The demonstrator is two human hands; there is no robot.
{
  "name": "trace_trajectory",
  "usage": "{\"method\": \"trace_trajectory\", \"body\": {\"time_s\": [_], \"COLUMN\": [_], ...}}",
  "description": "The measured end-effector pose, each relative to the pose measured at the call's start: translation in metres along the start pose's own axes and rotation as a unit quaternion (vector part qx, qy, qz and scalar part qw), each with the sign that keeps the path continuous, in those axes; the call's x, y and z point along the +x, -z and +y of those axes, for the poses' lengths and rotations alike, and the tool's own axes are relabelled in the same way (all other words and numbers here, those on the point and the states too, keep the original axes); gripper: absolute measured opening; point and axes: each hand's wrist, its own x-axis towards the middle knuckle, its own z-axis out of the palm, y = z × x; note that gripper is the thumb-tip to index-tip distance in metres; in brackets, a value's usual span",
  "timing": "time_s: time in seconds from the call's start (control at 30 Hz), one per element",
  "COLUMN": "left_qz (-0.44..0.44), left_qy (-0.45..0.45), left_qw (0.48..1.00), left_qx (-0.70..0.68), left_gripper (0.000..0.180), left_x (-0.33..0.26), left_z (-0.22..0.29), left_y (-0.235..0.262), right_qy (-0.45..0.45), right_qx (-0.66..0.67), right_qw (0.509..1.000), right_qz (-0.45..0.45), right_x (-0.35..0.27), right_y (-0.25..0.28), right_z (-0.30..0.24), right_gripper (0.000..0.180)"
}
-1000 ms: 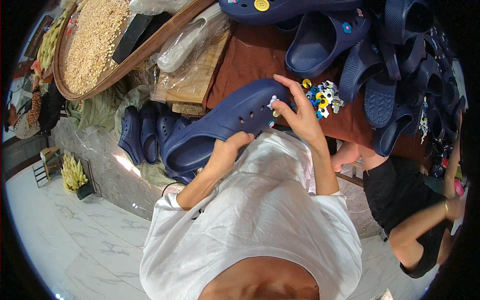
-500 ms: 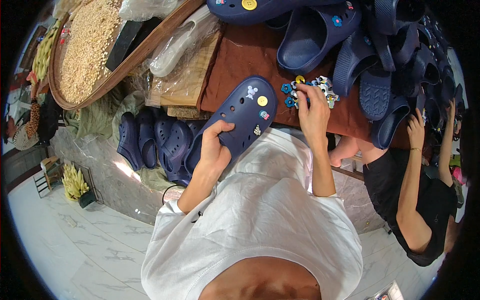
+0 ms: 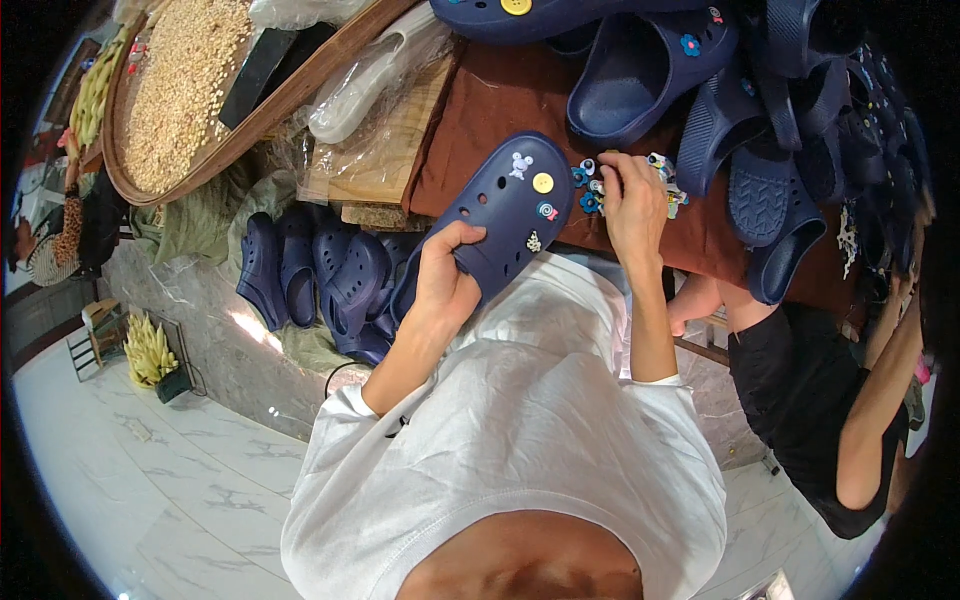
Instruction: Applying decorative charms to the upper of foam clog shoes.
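Observation:
My left hand [image 3: 448, 272] is closed round a navy clog [image 3: 505, 205], its thumb on top and its toe pointing away from me. Several charms sit in the clog's holes: a grey animal [image 3: 518, 165], a yellow button [image 3: 543, 183], a swirl candy [image 3: 547, 211] and a pale cluster [image 3: 533, 241]. Just right of the clog's toe, my right hand [image 3: 635, 205] bends down over a pile of loose charms [image 3: 660, 170] on the brown cloth. Its fingertips are drawn together at the pile; whatever they pinch is hidden. Blue flower charms [image 3: 588, 203] lie beside them.
More navy clogs [image 3: 640, 80] are heaped at the back and right, and others [image 3: 350, 280] stand at the left below the board [image 3: 375, 160]. A round tray of pale grains [image 3: 185, 95] is at far left. Another person's arm [image 3: 880, 400] reaches in at right.
My right hand has curled further over the charm pile, covering the yellow charm seen there before. The clog has shifted slightly right and away in view. The other person's arms have moved right.

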Motion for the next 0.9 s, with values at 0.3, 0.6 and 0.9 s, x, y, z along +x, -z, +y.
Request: {"method": "trace_trajectory", "body": {"time_s": [0.3,0.6,0.9], "left_qz": [-0.001,-0.029,-0.068], "left_qy": [0.01,-0.008,-0.013], "left_qw": [0.999,0.999,0.997], "left_qx": [-0.031,-0.037,0.029], "left_gripper": [0.046,0.046,0.041], "left_x": [0.004,0.012,0.021], "left_z": [0.001,0.001,0.002], "left_y": [-0.006,-0.02,-0.02], "right_qy": [0.006,-0.002,-0.176], "right_qx": [-0.089,-0.032,0.536], "right_qw": [0.996,0.997,0.819], "right_qz": [0.03,0.064,-0.104], "right_x": [0.003,-0.001,-0.047], "right_y": [-0.005,0.001,0.01], "right_z": [0.006,0.002,-0.055], "right_gripper": [0.017,0.012,0.013]}}
